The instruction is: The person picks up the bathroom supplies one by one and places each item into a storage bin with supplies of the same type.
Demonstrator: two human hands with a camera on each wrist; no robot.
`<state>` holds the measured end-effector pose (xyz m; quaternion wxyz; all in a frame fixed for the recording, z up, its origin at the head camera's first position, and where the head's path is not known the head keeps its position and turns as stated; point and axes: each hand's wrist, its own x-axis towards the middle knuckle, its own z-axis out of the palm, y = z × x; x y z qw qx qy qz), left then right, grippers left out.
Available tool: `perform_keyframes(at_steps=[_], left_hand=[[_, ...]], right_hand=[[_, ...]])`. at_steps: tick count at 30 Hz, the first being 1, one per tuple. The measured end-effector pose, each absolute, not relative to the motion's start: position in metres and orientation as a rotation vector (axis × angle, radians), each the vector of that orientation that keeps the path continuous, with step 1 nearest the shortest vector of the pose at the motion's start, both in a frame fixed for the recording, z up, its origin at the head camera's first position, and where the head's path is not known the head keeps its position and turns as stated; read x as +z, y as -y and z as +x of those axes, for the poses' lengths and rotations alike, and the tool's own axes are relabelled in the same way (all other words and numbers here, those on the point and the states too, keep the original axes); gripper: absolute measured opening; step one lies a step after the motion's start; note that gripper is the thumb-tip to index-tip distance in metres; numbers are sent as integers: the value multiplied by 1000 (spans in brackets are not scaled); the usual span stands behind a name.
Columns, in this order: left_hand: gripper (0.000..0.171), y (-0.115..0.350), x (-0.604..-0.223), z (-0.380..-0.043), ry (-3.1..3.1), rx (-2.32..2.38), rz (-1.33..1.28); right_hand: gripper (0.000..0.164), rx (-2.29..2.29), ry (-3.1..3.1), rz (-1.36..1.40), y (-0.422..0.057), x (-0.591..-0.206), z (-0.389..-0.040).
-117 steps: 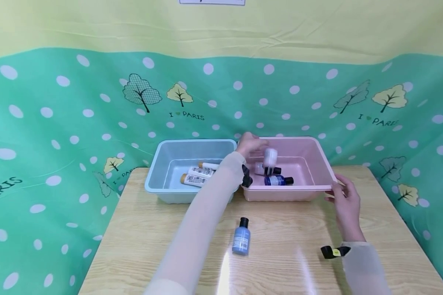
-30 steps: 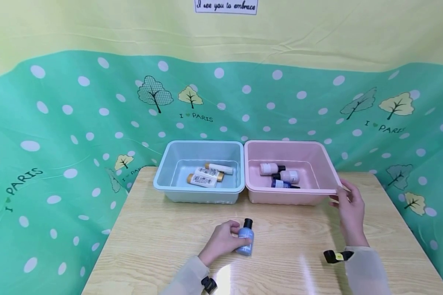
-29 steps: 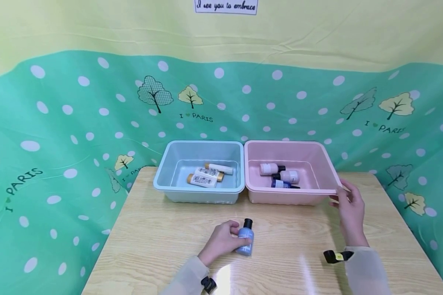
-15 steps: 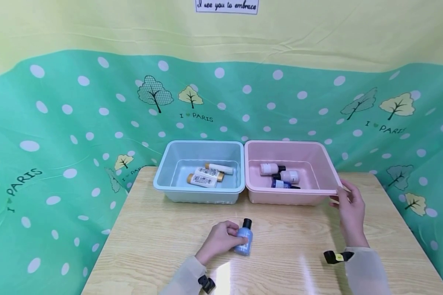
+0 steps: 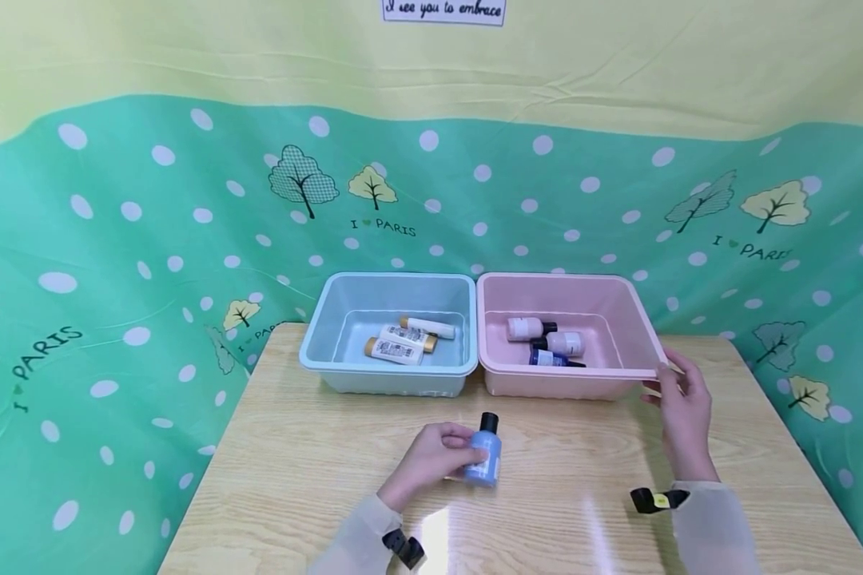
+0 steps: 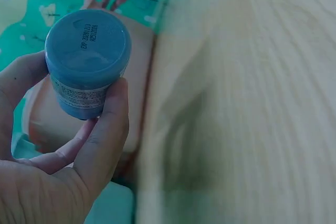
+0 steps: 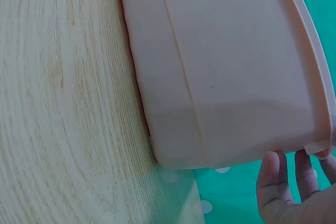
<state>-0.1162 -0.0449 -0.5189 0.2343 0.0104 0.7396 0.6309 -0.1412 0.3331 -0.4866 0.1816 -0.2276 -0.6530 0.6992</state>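
My left hand (image 5: pixel 435 457) pinches a light-blue bottle (image 5: pixel 483 461) with a black cap between thumb and fingers, raised over the table in front of the bins. In the left wrist view the base of the bottle (image 6: pixel 88 43) faces the camera and shows a printed date; its cap is hidden behind the body. My right hand (image 5: pixel 682 407) grips the rim of the pink bin (image 5: pixel 571 373) at its front right corner. In the right wrist view, the fingers (image 7: pixel 269 174) of this hand sit right at the bin's wall, beneath the rim.
Inside the pink bin lie two pale bottles (image 5: pixel 523 328) with black caps and a dark-blue bottle (image 5: pixel 549 358). Beside it on the left stands a light-blue bin (image 5: pixel 388 370) holding three white tubes (image 5: pixel 394 351) with gold caps. A patterned cloth (image 5: pixel 208 200) hangs behind the wooden table (image 5: pixel 316 447).
Earlier the left hand was over the pink bin with a pale bottle; then it took hold of the light-blue bottle on the table, which has now risen slightly. The right hand stays at the rim.
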Motion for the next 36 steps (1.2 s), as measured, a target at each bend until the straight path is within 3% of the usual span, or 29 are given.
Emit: perform_keyframes(at_steps=[15, 27, 36], left_hand=[[50, 29, -446, -151, -1854, 1859, 240], [56, 0, -385, -214, -1883, 1915, 302], [56, -37, -360, -272, -1965, 1908, 347]], right_hand=[[40, 1975, 1827, -645, -336, -487, -141], [40, 1992, 1814, -643, -335, -487, -142], [40, 1961, 1857, -642, -334, -486, -143]])
